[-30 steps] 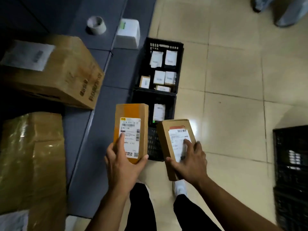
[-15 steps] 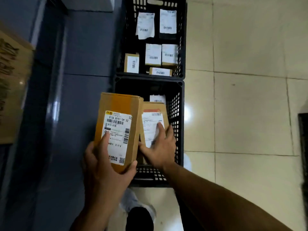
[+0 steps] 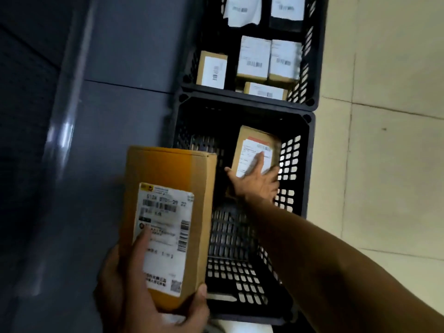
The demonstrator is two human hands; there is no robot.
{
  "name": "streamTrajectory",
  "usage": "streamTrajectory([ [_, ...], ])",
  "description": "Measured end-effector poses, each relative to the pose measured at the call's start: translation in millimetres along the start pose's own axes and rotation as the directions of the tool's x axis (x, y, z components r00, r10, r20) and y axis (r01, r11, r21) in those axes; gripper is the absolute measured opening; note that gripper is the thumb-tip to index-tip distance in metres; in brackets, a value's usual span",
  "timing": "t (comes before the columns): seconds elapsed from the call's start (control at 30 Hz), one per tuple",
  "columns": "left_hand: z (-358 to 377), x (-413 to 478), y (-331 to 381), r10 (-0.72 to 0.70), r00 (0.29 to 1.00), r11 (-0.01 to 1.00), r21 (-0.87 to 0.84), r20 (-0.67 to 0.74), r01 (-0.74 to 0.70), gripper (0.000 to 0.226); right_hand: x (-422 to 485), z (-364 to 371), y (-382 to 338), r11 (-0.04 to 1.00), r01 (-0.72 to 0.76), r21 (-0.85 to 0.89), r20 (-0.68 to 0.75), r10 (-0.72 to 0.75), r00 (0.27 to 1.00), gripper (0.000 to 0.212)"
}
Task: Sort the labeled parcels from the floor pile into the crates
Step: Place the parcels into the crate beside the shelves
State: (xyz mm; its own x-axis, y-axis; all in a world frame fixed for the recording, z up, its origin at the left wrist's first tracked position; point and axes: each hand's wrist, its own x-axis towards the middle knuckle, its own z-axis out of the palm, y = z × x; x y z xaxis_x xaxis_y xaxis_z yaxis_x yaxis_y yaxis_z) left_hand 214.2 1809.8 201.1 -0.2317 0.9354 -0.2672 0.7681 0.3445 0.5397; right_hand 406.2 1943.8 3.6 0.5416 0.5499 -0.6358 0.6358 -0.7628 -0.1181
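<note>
Matt brown cardboard on held parcel (image 3: 168,179), white paper label (image 3: 168,260); black perforated plastic crate (image 3: 240,109), matt; cream floor tiles (image 3: 384,164) glossy; grey panel (image 3: 108,116) smooth, possibly painted metal.

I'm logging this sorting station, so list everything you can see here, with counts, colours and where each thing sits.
Crates: two, black, end to end on the floor; near crate, far crate.
Far-crate parcels: six visible, mostly brown, white labels.
Small parcel: one, brown, white label, inside near crate.
Large parcel: one, yellow-brown, white label, held up left of the small parcel.
Floor: grey section left, beige tiles right.
Left hand: grip on large parcel's lower end.
Right hand: fingers laid on small parcel.
</note>
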Motion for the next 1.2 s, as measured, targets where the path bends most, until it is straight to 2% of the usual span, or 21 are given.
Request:
streamTrajectory([
  [0.13, 5.5, -2.8, -2.0, 0.068, 0.997, 0.997, 0.022, 0.021, -0.068, 0.130, 19.3, 10.8, 2.6, 1.000, -0.021, 0.000, -0.010, 0.021, 1.000, 0.118],
  [0.23, 6.6, -1.0, 8.2, 0.034, 0.998, 0.999, -0.014, 0.057, -0.033, 0.118, 24.9, 17.0, 7.3, 1.000, -0.002, -0.007, -0.010, 0.002, 1.000, 0.118],
  [0.37, 13.7, -1.7, 11.7, 0.030, 0.997, 0.998, 0.051, 0.077, -0.034, 0.122, 18.9, 1.4, 9.7, 0.998, 0.060, 0.015, -0.007, -0.060, 0.998, 0.110],
  [0.53, 21.7, 7.1, 28.9, 0.048, 0.992, 0.996, 0.068, 0.114, -0.056, 0.116, -24.2, -51.2, 30.4, 0.933, 0.200, 0.298, -0.043, -0.196, 0.980, 0.088],
  [0.6, 33.3, 16.4, 39.7, 0.059, 0.990, 0.995, 0.074, 0.129, -0.069, 0.113, -41.2, -75.5, 50.6, 0.893, 0.301, 0.334, -0.089, -0.288, 0.953, 0.086],
  [0.7, 71.3, 33.4, 49.5, 0.095, 0.977, 0.984, 0.129, 0.193, -0.121, 0.116, -51.8, -107.8, 81.6, 0.839, 0.449, 0.307, -0.177, -0.414, 0.893, 0.087],
  [0.83, 141.2, 61.3, 51.1, 0.142, 0.935, 0.925, 0.292, 0.324, -0.242, 0.120, -52.4, -134.3, 115.6, 0.796, 0.530, 0.293, -0.252, -0.470, 0.846, 0.087],
  [1.03, 221.1, 109.7, 57.5, 0.140, 0.942, 0.850, 0.451, 0.306, -0.273, 0.114, -41.5, -132.1, 152.0, 0.782, 0.579, 0.230, -0.261, -0.524, 0.811, 0.084],
  [1.2, 254.3, 115.3, 62.3, 0.127, 0.939, 0.841, 0.467, 0.321, -0.273, 0.117, -37.1, -123.1, 170.0, 0.774, 0.602, 0.195, -0.260, -0.551, 0.793, 0.086],
])
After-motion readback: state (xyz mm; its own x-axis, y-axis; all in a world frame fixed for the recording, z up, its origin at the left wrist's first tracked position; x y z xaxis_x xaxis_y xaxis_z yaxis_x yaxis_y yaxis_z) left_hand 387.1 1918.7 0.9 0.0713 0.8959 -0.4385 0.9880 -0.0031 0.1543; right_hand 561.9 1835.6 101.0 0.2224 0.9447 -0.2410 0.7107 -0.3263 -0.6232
